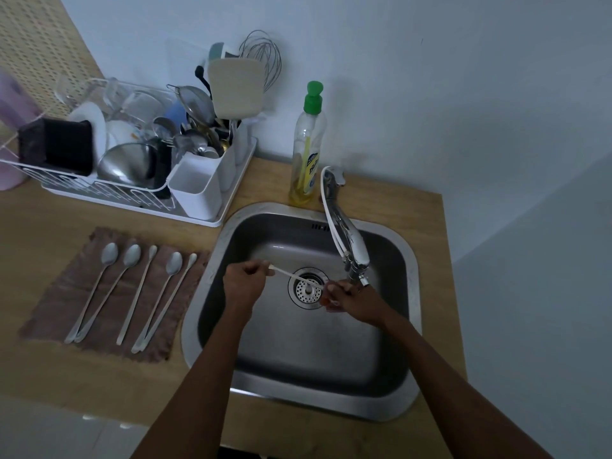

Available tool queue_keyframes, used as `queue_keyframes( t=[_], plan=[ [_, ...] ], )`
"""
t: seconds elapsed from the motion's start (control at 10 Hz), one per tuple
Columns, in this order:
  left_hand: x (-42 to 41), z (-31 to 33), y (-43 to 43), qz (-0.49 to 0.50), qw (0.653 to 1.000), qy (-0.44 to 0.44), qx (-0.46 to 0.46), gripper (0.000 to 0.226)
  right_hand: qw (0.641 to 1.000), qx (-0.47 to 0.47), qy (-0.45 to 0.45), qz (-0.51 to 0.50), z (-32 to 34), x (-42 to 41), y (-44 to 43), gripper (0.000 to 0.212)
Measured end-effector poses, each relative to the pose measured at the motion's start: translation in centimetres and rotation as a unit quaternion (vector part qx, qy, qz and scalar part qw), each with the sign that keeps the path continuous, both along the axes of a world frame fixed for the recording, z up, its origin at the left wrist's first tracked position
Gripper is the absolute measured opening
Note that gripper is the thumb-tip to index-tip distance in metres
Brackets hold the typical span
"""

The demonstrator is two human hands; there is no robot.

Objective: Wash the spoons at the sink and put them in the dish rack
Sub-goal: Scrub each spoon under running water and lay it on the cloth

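Scrubbing one spoon [295,276] over the sink [408,260] drain: left hand [243,281] pinches its handle end, right hand [353,301] grips a reddish sponge [326,300] round the bowl. Steady the handle and rub both faces. Five spoons [132,293] wait on the cloth [49,321].

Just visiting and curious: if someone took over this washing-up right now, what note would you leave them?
Left hand: its grip pinches the handle end of a long slim pale spoon over the steel sink.
Right hand: holds a reddish sponge around that spoon's bowl end.
Five long metal spoons lie on a brown cloth left of the sink.
Done: unclear. Left: finish this spoon, then get all six into the white wire dish rack.
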State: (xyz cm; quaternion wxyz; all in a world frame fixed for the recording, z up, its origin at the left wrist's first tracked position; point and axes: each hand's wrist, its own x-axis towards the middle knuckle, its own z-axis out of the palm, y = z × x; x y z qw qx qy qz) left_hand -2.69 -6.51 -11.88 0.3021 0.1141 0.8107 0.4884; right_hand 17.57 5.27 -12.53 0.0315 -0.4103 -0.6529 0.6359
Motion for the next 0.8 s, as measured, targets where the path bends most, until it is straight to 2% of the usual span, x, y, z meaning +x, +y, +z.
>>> queue_keyframes(
  t=[0.2,0.4,0.5,0.6,0.7,0.8],
  plan=[
    [-0.3,0.1,-2.2,0.017,1.0,0.018,-0.006,0.02,0.999,0.007,0.0,-0.047,-0.6,-0.1,-0.3,0.029],
    [-1.5,2.3,-3.1,0.01,0.998,0.054,-0.007,0.014,0.981,0.101,-0.146,0.075,-1.4,-3.2,-0.4,0.053],
    [-1.5,1.9,-2.7,0.016,0.999,0.044,-0.005,0.015,0.977,0.122,-0.165,0.063,-0.4,-3.2,-0.5,0.054],
    [-0.8,0.7,-2.7,0.016,1.0,0.013,-0.005,0.021,0.983,0.107,-0.147,0.016,-0.1,-2.5,-0.1,0.044],
    [0.2,-1.3,-2.9,0.021,0.999,-0.029,-0.012,0.02,0.993,0.041,-0.104,-0.028,-0.2,-1.3,0.0,0.031],
    [1.2,-2.7,-2.8,0.038,0.995,-0.088,0.001,0.019,0.995,0.039,-0.092,0.006,0.4,0.2,0.0,0.032]
  ],
)
